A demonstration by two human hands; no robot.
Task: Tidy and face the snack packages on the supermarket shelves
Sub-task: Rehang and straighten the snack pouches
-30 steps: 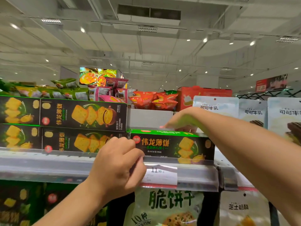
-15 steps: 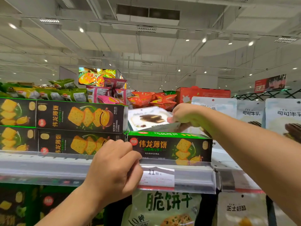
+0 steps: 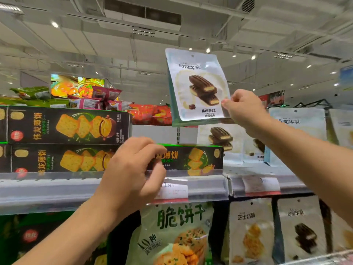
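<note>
Up above the shelf, right hand (image 3: 243,109) pinches a white glossy pouch printed with chocolate biscuits (image 3: 197,87) by its lower corner, held upright and clear. Left hand (image 3: 133,173), fingers curled, grips the black-and-green cracker box (image 3: 198,159) lying at the clear plastic shelf rail (image 3: 206,186).

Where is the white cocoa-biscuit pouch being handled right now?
In the head view, the white pouch is held up right of centre, pinched at its lower right corner by the right hand, above the green-topped cracker box.
</note>
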